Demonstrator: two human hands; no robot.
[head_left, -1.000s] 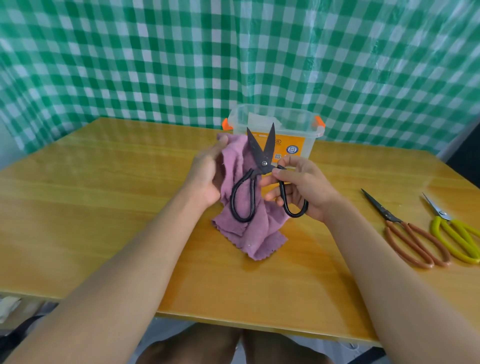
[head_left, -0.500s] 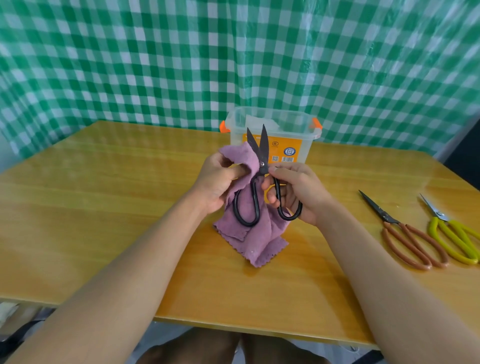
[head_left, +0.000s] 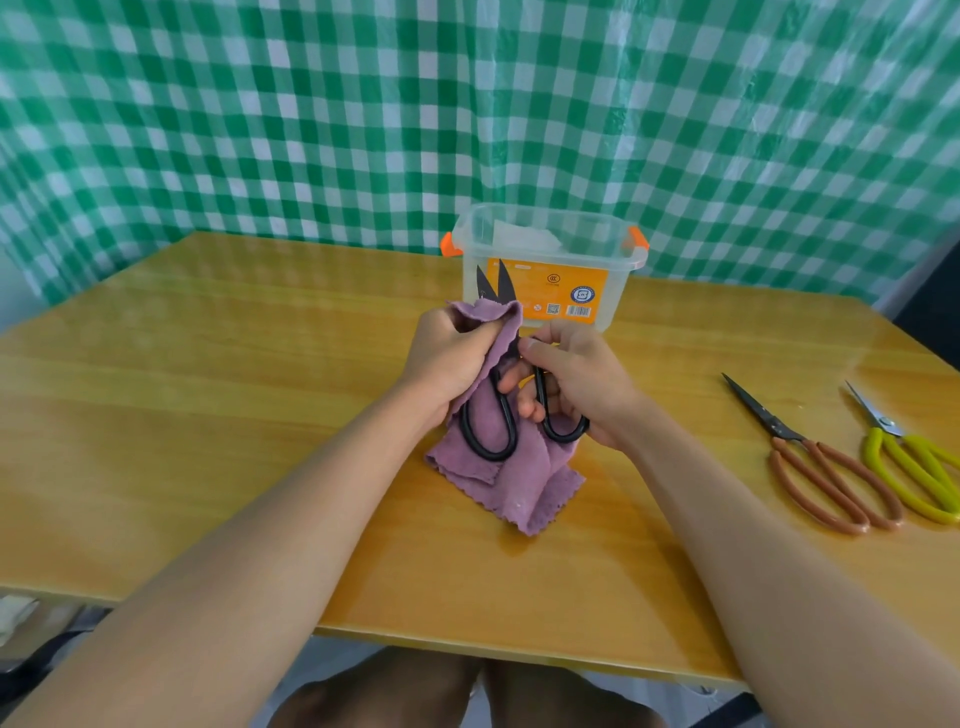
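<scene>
Black scissors (head_left: 488, 431) stand upright above the middle of the table, tips pointing up in front of the plastic box. My right hand (head_left: 576, 384) grips the right handle loop, thumb near the pivot. My left hand (head_left: 447, 358) holds a purple cloth (head_left: 519, 483) and pinches it round the lower part of the blades. The blade tips stick out above the cloth, almost together. The cloth's lower end hangs down onto the wooden table (head_left: 208, 441).
A clear plastic box (head_left: 545, 270) with orange clips and an orange label stands behind the hands. Brown-handled scissors (head_left: 821, 467) and yellow-handled scissors (head_left: 909, 462) lie at the table's right. A green checked curtain hangs behind. The table's near edge is just above my knees.
The scissor blades have gone from wide apart to nearly together. My left hand has wrapped the cloth round the blades, and both hands sit closer to each other.
</scene>
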